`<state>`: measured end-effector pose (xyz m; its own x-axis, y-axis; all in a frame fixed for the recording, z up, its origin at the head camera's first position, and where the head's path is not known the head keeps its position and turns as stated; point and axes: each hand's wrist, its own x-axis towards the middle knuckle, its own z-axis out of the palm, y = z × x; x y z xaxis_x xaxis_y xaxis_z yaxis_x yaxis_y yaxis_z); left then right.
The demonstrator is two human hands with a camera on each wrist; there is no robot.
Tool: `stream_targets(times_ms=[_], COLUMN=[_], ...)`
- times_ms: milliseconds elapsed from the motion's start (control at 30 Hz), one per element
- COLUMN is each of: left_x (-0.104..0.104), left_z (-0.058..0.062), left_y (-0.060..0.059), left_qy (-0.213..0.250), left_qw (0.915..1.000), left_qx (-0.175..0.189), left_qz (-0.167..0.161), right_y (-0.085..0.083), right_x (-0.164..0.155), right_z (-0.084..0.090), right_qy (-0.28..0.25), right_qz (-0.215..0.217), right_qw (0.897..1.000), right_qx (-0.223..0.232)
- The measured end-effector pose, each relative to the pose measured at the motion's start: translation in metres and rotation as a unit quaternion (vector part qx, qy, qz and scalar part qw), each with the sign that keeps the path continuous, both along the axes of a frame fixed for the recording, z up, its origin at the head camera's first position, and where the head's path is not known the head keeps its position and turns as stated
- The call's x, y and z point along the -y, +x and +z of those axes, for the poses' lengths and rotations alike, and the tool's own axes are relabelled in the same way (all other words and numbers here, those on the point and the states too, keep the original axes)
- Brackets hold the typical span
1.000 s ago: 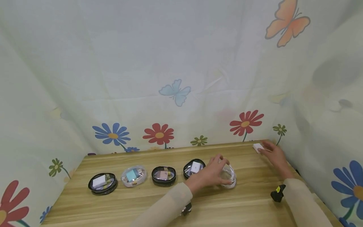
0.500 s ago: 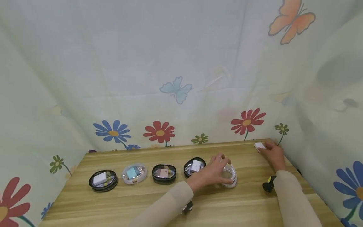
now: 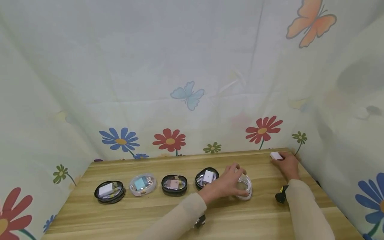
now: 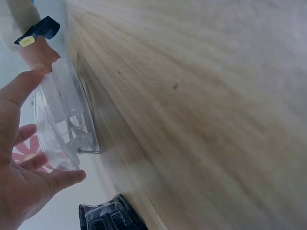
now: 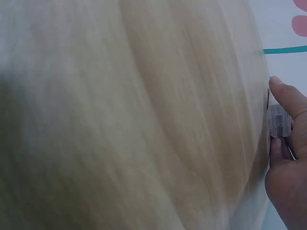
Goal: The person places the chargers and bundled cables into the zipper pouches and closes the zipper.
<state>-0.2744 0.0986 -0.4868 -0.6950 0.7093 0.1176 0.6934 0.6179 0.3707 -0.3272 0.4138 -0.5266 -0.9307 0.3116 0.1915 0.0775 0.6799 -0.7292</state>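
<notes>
My left hand [image 3: 229, 182] is cupped round a clear oval case [image 3: 245, 186] holding a coiled white cable, near the middle right of the wooden table [image 3: 150, 213]. In the left wrist view the thumb and fingers [image 4: 29, 120] grip the clear case [image 4: 62, 120] from both sides. My right hand [image 3: 285, 164] is at the table's far right corner and pinches a small white charger plug [image 3: 276, 155]. In the right wrist view the fingers [image 5: 288, 139] hold the plug [image 5: 279, 120] by the table edge.
A row of oval cases lies left of my left hand: a black one [image 3: 206, 177], another black one [image 3: 174, 184], a clear one [image 3: 142, 184] and a black one [image 3: 109, 192]. Flowered cloth [image 3: 180, 83] walls the table on three sides.
My right hand has closed on the white plug and lifted it slightly from the corner. The left hand has stayed on the clear case.
</notes>
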Motion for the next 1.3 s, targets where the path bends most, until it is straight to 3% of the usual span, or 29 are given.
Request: stream_targets(times_ms=[267, 667, 800, 1100, 1300], left_x=[-0.002, 0.000, -0.002, -0.001, 0.001], left_z=[0.001, -0.002, -0.003, 0.000, 0.002], left_y=[0.002, 0.003, 0.006, 0.003, 0.002], left_qy=[-0.003, -0.016, -0.016, -0.024, -0.023], left_qw=[1.0000, 0.9998, 0.9998, 0.9993, 0.9992], left_qx=[-0.005, -0.011, -0.013, -0.029, -0.032], left_qz=[0.004, 0.005, 0.001, 0.008, 0.004], right_y=[-0.004, 0.000, 0.003, 0.008, 0.018], right_x=[0.005, 0.013, 0.016, 0.027, 0.039], right_z=[-0.008, -0.006, -0.004, 0.013, 0.019], right_qy=[0.035, 0.028, 0.039, -0.001, 0.067], right_qz=[-0.031, -0.031, -0.027, 0.027, 0.085], right_qw=[0.998, 0.999, 0.999, 0.999, 0.993], right_qx=[-0.045, -0.010, -0.019, -0.023, -0.053])
